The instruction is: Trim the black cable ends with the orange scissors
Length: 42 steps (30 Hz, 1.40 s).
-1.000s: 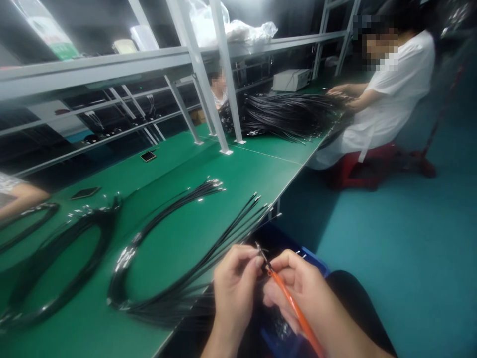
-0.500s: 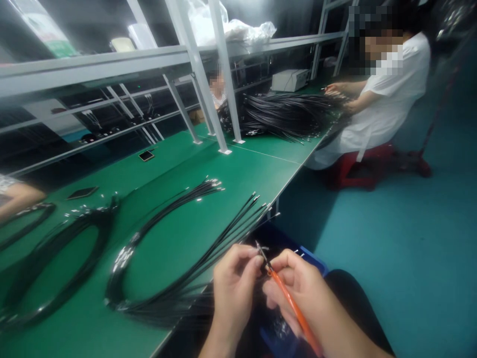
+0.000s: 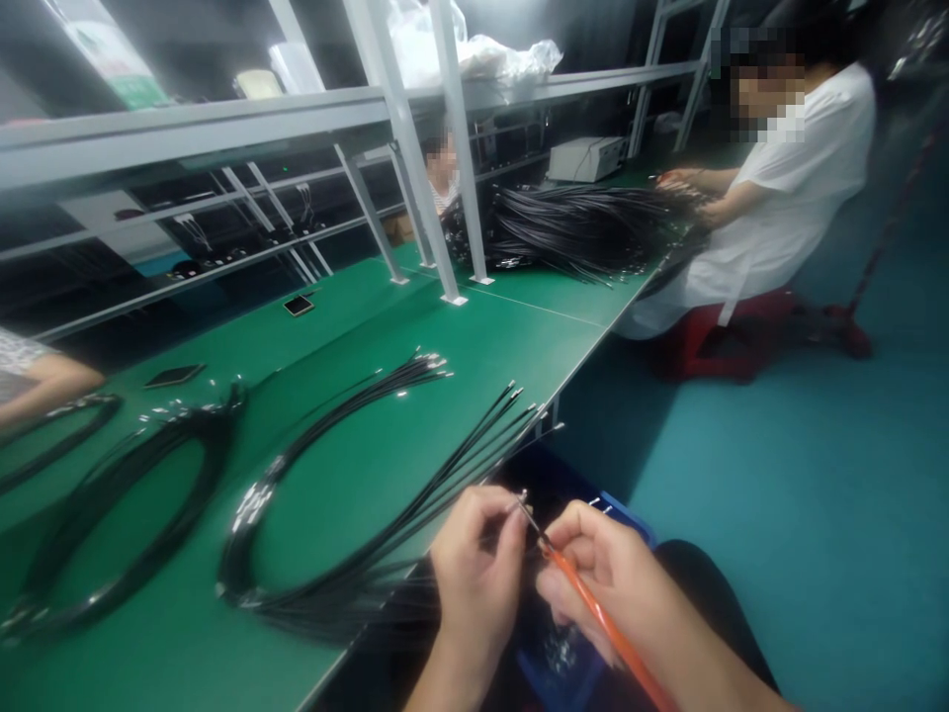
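Note:
My left hand (image 3: pixel 481 569) is closed in a pinch, its thumb and forefinger at the end of what looks like a thin black cable; most of it is hidden. In my right hand (image 3: pixel 604 583) is a pair of orange-handled scissors (image 3: pixel 593 605), the dark narrow blades pointing at the left fingertips. A tiny shiny tip shows beside the blades. Left of my hands, a looped bundle of black cables (image 3: pixel 241 554) with metal ends lies on the green table (image 3: pixel 356 475), some strands hanging over its edge.
Beneath my hands is a blue bin (image 3: pixel 623 516) holding small clear bits. A second cable coil (image 3: pixel 182 504) lies farther left, near another person's arm (image 3: pixel 66 376). Shelf posts (image 3: pixel 437 198) stand on the table. A seated co-worker (image 3: pixel 808 188) handles a large cable pile (image 3: pixel 570 222).
The scissor blades look closer together, and their tips have shifted slightly right beside my left fingertips. The whole view has moved a little; both hands keep their holds.

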### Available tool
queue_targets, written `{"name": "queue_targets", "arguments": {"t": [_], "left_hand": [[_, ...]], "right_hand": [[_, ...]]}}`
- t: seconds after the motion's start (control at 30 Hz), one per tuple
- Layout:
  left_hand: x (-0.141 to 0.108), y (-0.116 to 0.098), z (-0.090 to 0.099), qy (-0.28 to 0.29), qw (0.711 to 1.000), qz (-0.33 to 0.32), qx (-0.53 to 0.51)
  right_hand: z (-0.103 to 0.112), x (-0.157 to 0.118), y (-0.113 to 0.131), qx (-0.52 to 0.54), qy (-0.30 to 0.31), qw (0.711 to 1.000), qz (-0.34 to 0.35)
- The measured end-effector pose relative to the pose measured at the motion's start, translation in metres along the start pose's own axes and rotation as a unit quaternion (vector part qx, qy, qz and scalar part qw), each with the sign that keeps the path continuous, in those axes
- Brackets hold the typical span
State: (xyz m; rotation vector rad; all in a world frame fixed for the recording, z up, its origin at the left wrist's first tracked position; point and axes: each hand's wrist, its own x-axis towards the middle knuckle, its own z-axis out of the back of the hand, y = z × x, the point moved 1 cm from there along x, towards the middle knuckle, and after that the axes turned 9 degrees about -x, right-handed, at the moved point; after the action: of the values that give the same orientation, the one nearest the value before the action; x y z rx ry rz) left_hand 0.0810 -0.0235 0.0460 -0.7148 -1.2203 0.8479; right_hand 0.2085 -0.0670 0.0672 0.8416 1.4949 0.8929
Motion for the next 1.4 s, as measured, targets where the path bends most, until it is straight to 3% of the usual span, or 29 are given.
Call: {"name": "queue_targets", "arguments": {"t": [0.17, 0.37, 0.53, 0.83, 0.9, 0.97, 1.03, 1.1, 1.27, 1.4], "left_hand": [[-0.002, 0.002, 0.000, 0.010, 1.000, -0.012, 0.005], [-0.002, 0.002, -0.003, 0.006, 1.000, -0.018, 0.016], [-0.001, 0.003, -0.003, -0.016, 0.997, -0.040, 0.066], [-0.002, 0.004, -0.008, -0.009, 0.977, -0.159, 0.142], [-0.004, 0.006, -0.013, 0.007, 0.981, -0.133, 0.139], [-0.006, 0.010, -0.022, 0.075, 0.983, -0.058, 0.156], [-0.008, 0.017, -0.031, 0.172, 0.966, 0.007, 0.193], [-0.006, 0.024, -0.035, 0.219, 0.945, 0.030, 0.242], [0.016, 0.046, -0.018, 0.118, 0.918, 0.081, 0.370], [0.032, 0.061, -0.006, 0.116, 0.910, 0.104, 0.385]], "right_hand": [[-0.002, 0.003, 0.003, -0.011, -0.034, 0.999, -0.020], [0.002, 0.000, 0.001, -0.020, 0.009, 1.000, -0.003], [0.007, -0.004, -0.009, -0.068, 0.003, 0.998, 0.017], [0.013, -0.002, -0.019, 0.061, -0.171, 0.979, 0.093], [0.014, -0.003, -0.016, 0.071, -0.184, 0.975, 0.104], [0.017, -0.004, -0.013, 0.078, -0.184, 0.973, 0.118], [0.022, -0.004, -0.010, 0.089, -0.192, 0.968, 0.137], [0.027, -0.004, -0.007, 0.095, -0.206, 0.962, 0.150], [0.034, 0.000, -0.001, 0.123, -0.205, 0.955, 0.178], [0.038, 0.003, -0.003, 0.126, -0.198, 0.953, 0.192]]}}
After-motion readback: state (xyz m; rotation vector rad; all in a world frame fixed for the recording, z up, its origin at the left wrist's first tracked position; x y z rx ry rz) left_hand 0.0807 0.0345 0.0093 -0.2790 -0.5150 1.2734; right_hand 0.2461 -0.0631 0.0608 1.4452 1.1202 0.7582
